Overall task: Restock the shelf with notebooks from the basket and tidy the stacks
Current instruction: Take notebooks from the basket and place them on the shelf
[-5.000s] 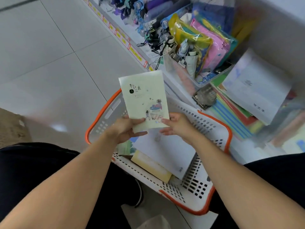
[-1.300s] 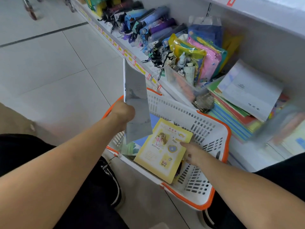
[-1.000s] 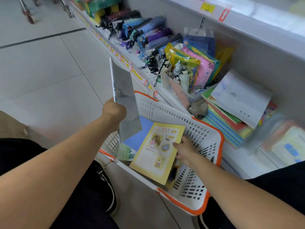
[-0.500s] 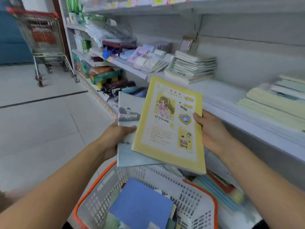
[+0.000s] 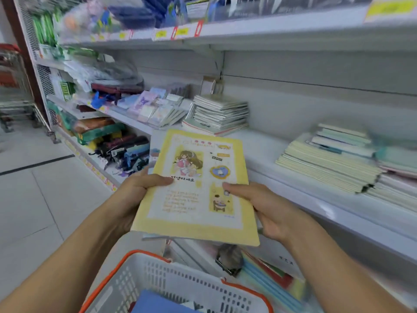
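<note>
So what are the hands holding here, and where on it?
Both hold the yellow notebook: left hand at its left edge, right hand at its right edge, thumbs on the cover. Another notebook's edge shows beneath it.

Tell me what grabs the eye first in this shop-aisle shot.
The yellow-bordered cartoon notebook dominates the centre, held over other notebooks by the left hand and right hand, thumbs on its cover. Below it sits the white plastic basket with an orange rim. Behind, on the white middle shelf, stands a grey-white notebook stack, with pale green stacks at right.
</note>
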Action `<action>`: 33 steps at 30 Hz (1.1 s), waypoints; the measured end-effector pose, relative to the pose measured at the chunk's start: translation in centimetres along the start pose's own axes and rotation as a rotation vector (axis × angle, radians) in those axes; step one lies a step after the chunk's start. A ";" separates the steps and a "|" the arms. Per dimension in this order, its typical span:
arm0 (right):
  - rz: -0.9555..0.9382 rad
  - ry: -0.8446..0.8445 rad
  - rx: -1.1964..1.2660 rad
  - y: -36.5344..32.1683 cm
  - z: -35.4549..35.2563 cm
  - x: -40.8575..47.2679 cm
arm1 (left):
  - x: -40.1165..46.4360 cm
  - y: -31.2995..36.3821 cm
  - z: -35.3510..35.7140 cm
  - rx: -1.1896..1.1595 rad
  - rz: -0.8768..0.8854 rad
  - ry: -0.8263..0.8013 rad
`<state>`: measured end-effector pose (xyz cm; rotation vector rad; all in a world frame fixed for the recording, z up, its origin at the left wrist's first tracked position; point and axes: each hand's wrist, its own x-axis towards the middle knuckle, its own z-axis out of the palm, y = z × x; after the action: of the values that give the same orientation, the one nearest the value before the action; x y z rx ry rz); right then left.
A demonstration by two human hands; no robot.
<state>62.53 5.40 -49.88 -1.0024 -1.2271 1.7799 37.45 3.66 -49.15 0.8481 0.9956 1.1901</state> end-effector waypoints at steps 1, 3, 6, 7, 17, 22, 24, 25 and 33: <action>-0.052 0.020 -0.037 -0.1 0.0 -0.3 | 1.1 1.1 0.6 0.069 0.025 0.033; -0.211 0.163 -0.004 -0.5 0.0 0.1 | 3.4 3.2 1.8 0.192 0.062 0.095; -0.329 0.378 0.167 -2.2 -0.6 2.0 | 6.2 5.0 3.4 0.326 0.025 -0.075; -0.329 0.428 0.217 -2.9 -1.1 2.8 | 7.0 5.2 3.9 0.379 -0.001 -0.108; -0.335 0.433 0.160 -6.7 -6.0 7.8 | 18.5 3.8 8.6 0.301 0.078 0.164; -0.288 0.610 -0.396 -7.0 -7.4 8.8 | 21.4 5.2 10.1 0.575 0.099 0.032; -0.275 0.692 -0.578 -7.1 -7.6 9.5 | 22.7 5.4 10.5 0.649 0.091 0.014; -0.265 0.744 -0.715 -7.1 -7.6 10.0 | 23.5 5.4 10.6 0.696 0.102 0.035; -0.175 0.862 -1.257 -6.7 -7.2 12.0 | 27.2 3.8 13.5 1.528 0.167 0.245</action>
<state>64.85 20.57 -47.46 -1.9369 -1.6724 0.1219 50.96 30.83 -45.51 1.9897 2.0909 0.4678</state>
